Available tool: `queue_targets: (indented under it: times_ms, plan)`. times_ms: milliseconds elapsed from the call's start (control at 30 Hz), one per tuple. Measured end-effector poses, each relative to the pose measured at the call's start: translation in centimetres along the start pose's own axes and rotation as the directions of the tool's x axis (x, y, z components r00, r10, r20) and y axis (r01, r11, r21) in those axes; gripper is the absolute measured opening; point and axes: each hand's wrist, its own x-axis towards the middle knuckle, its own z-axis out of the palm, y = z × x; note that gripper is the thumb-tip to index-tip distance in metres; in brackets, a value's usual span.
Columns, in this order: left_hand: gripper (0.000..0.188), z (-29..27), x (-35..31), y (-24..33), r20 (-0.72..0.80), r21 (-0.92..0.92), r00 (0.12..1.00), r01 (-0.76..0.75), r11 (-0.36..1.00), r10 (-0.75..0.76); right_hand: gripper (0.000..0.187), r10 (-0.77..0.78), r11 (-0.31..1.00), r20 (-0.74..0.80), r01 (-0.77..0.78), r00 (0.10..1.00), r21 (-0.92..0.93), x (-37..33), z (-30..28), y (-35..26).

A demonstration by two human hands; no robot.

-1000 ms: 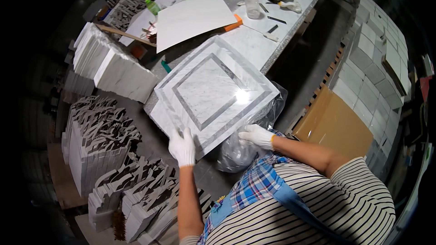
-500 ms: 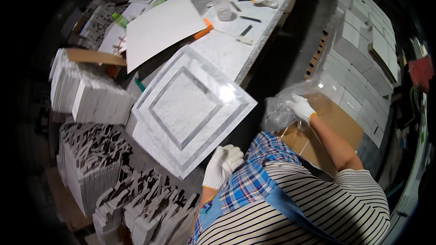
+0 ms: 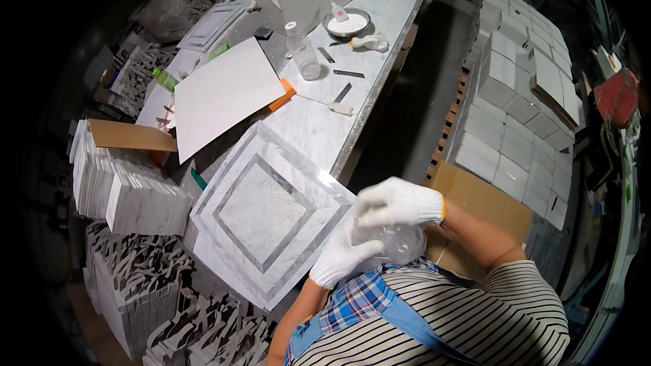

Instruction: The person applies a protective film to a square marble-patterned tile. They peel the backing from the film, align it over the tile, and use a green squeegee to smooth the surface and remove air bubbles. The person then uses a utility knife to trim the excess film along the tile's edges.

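Crumpled clear plastic film [image 3: 404,242] is gathered in front of my body, between my two white-gloved hands. My right hand [image 3: 397,203] is curled over its upper side, fingers slightly blurred by motion. From the left, my left hand [image 3: 344,256] closes on the film, its thumb pointing right; the right hand partly hides its fingertips. Just beyond my left hand lies a square marble-look panel [image 3: 261,213] with grey inlaid borders, flat at the near end of the worktable. An open cardboard box [image 3: 468,207] stands beneath my right forearm.
On the long worktable [image 3: 319,118] are a white board [image 3: 227,95], a clear bottle [image 3: 303,54], a round dish [image 3: 347,22], dark strips and a loose glove [image 3: 369,43]. Stacked tiles [image 3: 146,200] and cut strips [image 3: 132,257] stand left. White boxes [image 3: 502,135] fill a pallet right.
My right hand has moved left from the box, bringing the plastic film to my front. My left hand has risen to meet it. The view has shifted a little.
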Motion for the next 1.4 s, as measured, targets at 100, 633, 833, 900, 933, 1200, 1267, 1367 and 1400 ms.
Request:
queue_targets:
  times_ms: [100,633,833,900,933,1200,1267,1367,1400]
  plan:
    - [0.048,-1.0,-0.2,-0.4,-0.178,-0.129,0.962,0.183,0.974,-0.205,0.032,0.088,0.951,-0.266,-0.001,0.96,0.31,0.7,1.3,0.2]
    - [0.042,-7.2,0.8,1.4,-0.494,-0.47,0.87,-0.275,0.839,0.008,0.04,-0.4,0.906,-0.511,0.245,0.761,-0.344,6.0,2.7,-0.3]
    - [0.041,-11.7,4.6,-1.7,-0.494,-0.275,0.869,-0.12,0.954,-0.033,0.032,-0.523,0.851,-0.777,0.152,0.35,-0.503,16.0,-19.6,5.8]
    - [0.04,-11.9,5.8,-0.9,-0.536,-0.301,0.836,-0.058,0.952,-0.118,0.029,0.083,0.95,-0.914,0.246,0.397,0.193,20.4,-25.8,4.9]
    - [0.041,-12.3,6.2,-1.3,-0.541,-0.287,0.833,-0.058,0.956,-0.112,0.023,-0.058,0.954,-0.948,0.298,0.312,0.04,22.7,-28.6,4.7]
    - [0.036,-12.2,8.3,0.2,-0.607,-0.443,0.752,-0.052,0.895,-0.257,0.063,-0.505,0.836,-0.863,-0.228,0.036,-0.499,41.9,-45.1,-1.2]
    - [0.036,-11.7,8.7,1.5,-0.629,-0.473,0.708,-0.021,0.881,-0.322,0.07,-0.551,0.797,-0.832,-0.251,0.069,-0.549,46.2,-46.7,-3.0]
    - [0.034,-11.3,9.5,1.6,-0.646,-0.49,0.668,0.009,0.872,-0.37,0.077,-0.537,0.713,-0.796,-0.354,0.279,-0.605,52.5,-47.8,-4.7]
    - [0.035,-11.2,9.6,2.0,-0.663,-0.477,0.649,0.019,0.879,-0.374,0.079,-0.49,0.67,-0.775,-0.396,0.4,-0.628,54.5,-48.1,-4.5]
